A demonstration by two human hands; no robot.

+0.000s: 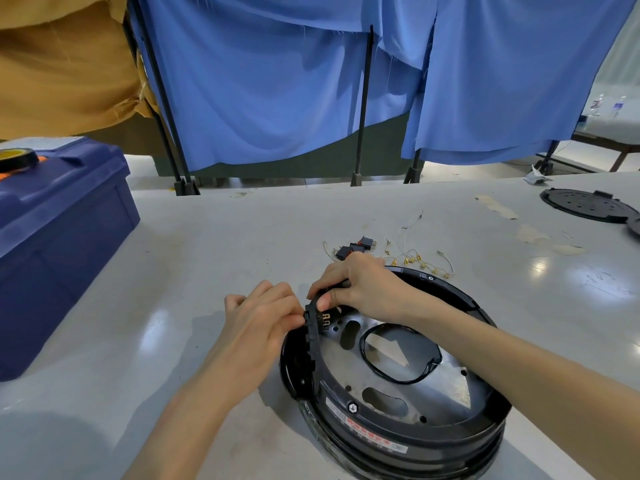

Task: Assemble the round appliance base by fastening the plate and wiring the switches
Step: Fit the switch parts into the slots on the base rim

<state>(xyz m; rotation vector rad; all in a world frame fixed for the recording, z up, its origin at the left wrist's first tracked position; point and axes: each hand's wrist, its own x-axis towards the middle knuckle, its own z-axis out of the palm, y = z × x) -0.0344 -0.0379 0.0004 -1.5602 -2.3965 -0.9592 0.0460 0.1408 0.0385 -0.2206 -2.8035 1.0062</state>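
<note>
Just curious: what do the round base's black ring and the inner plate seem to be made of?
The black ring: likely moulded plastic, glossy, catching light reflections. The inner plate: apparently sheet metal, bare silvery-grey, matte sheen, with punched holes.

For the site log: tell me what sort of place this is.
Probably a factory assembly station: a wide grey worktable with a round appliance base being worked on, loose switches and terminal wires laid out behind it, and blue cloth screens partitioning the area.
</note>
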